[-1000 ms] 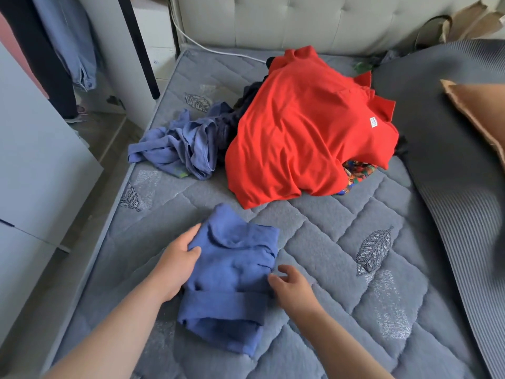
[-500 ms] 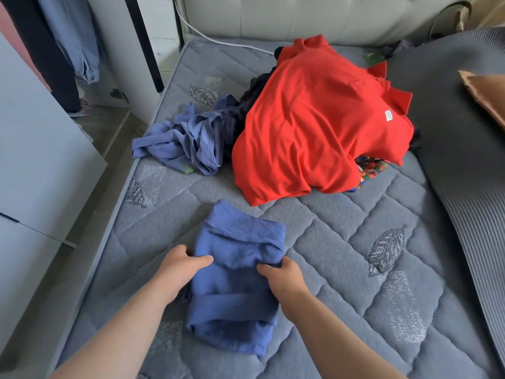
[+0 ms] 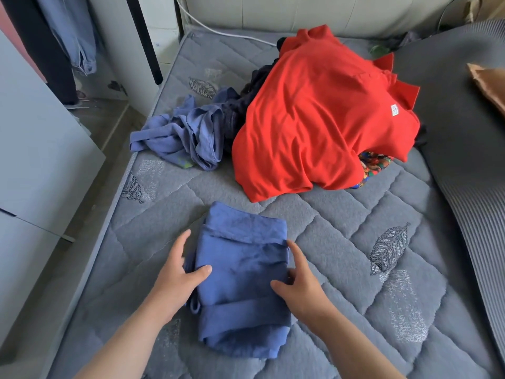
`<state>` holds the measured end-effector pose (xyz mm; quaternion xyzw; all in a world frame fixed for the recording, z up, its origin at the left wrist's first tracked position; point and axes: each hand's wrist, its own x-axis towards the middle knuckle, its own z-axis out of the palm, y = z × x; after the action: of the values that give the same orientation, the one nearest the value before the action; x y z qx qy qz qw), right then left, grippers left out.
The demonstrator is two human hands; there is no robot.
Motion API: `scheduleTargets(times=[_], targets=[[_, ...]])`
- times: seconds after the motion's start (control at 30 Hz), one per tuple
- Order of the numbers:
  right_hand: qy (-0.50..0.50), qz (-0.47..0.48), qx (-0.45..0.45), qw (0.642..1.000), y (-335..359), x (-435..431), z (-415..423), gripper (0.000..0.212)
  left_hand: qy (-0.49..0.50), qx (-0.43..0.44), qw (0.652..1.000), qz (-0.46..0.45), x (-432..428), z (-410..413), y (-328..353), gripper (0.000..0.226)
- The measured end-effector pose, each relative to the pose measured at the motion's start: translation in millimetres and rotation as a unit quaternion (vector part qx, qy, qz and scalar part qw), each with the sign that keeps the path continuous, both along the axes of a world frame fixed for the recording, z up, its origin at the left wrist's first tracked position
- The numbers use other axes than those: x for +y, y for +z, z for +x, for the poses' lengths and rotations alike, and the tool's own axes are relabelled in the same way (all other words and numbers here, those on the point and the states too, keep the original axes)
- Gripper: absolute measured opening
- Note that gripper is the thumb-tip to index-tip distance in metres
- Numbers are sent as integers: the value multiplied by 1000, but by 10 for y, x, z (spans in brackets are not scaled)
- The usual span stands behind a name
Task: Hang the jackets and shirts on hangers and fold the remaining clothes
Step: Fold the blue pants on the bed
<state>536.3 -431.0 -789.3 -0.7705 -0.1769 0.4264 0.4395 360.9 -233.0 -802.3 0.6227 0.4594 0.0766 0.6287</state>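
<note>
A folded blue garment (image 3: 243, 280) lies on the grey quilted mattress (image 3: 341, 242) in front of me. My left hand (image 3: 177, 277) rests against its left edge, thumb on top of the cloth and fingers straight. On the garment's right edge sits my right hand (image 3: 297, 280), fingers relaxed and spread, thumb on the fabric. Further back a red polo shirt (image 3: 314, 119) is draped over a heap of clothes. A crumpled lilac-blue garment (image 3: 185, 135) lies to the left of that heap, with dark clothing between them.
A colourful patterned cloth (image 3: 373, 166) peeks out under the red shirt. A dark ribbed blanket (image 3: 464, 160) and a tan pillow (image 3: 489, 86) cover the bed's right side. White cabinet panels (image 3: 41, 160) stand left, with clothes hanging (image 3: 73, 36) behind them.
Both hands slid along the folded blue garment's sides and now lie flatter with fingers straightened. The camera moved slightly closer.
</note>
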Motion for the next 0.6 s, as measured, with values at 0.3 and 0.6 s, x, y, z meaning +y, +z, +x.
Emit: scheduleTargets(times=[0.3, 0.6], targets=[[98, -30, 0, 995, 26, 28, 140, 68, -177, 68, 978, 87, -2, -21, 14, 70], [94, -44, -246, 964, 288, 87, 185, 26, -172, 134, 921, 324, -56, 124, 392, 42]])
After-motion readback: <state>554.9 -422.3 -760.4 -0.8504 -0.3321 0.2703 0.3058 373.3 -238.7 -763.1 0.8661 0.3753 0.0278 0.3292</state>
